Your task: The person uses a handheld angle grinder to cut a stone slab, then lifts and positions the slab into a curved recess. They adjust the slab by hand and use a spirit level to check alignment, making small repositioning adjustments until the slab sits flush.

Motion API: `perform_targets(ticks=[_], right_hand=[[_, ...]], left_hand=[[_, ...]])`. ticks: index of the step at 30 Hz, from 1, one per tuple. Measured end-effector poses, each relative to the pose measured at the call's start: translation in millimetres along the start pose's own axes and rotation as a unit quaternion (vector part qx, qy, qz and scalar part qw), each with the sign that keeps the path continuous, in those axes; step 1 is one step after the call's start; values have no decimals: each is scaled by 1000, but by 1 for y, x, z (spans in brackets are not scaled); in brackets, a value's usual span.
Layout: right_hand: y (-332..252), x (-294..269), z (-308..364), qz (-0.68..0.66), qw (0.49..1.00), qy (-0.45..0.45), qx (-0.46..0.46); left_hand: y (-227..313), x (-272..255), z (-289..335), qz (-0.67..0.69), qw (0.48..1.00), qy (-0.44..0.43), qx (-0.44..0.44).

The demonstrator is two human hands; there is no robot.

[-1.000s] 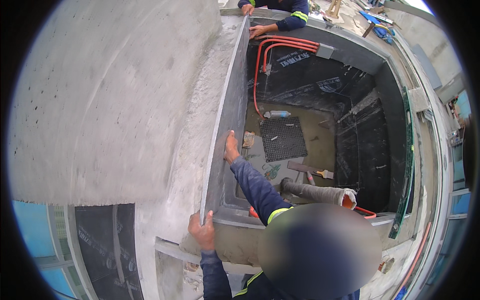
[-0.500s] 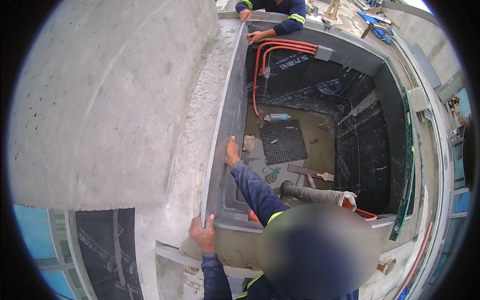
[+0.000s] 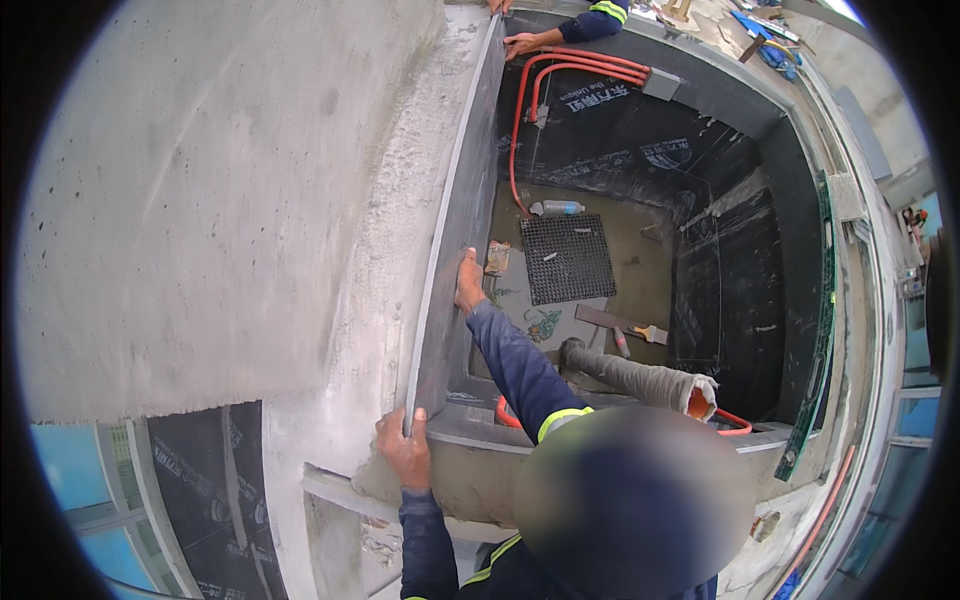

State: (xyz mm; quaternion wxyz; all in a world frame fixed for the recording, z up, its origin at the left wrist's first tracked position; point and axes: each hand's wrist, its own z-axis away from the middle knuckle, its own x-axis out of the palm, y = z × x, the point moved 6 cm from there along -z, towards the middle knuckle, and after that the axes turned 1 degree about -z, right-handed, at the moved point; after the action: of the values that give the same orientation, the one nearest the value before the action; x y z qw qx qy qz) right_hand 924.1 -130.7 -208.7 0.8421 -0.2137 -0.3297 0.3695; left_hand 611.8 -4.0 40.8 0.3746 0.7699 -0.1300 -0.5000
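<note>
A long grey slab (image 3: 465, 190) with a pale top edge stands upright along the left side of a pit lined with black sheeting. Its near end sits in my left hand (image 3: 405, 450), thumb on the inner side and fingers hidden behind the edge. Further along, my right hand (image 3: 470, 284) presses against the slab's inner face, palm side to it and holding nothing. At the far end, a co-worker's hand (image 3: 520, 45) touches the inner face. A second co-worker's hand (image 3: 498, 6) is at the top edge, partly cut off by the picture's rim.
Rough concrete (image 3: 230, 200) rises left of the slab. In the pit lie a black grid mat (image 3: 568, 260), a plastic bottle (image 3: 560, 207), a brush (image 3: 650, 333) and a cloth-wrapped pipe (image 3: 640, 380). Orange conduits (image 3: 590, 60) run to a grey box (image 3: 661, 85). Green-edged glass (image 3: 825, 300) stands right.
The view has shifted, so the pit's far side and the co-worker sit higher in the picture. Both my hands keep their places on the slab.
</note>
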Motion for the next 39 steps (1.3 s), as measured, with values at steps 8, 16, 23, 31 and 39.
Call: perform_targets(ticks=[8,16,23,31,39], right_hand=[[-7,-13,-2,25,998,55,-29],[11,1,-6,52,999,12,10],[33,-11,-57,34,999,-37,-14],[61,-18,27,45,997,-63,25],[94,-36,61,57,996,-61,9]], left_hand=[[3,16,-2,24,997,-55,-40],[1,11,1,-37,992,-107,-48],[-6,21,2,-46,994,-98,27],[5,9,5,-65,994,-84,34],[-5,16,3,-78,992,-86,42]])
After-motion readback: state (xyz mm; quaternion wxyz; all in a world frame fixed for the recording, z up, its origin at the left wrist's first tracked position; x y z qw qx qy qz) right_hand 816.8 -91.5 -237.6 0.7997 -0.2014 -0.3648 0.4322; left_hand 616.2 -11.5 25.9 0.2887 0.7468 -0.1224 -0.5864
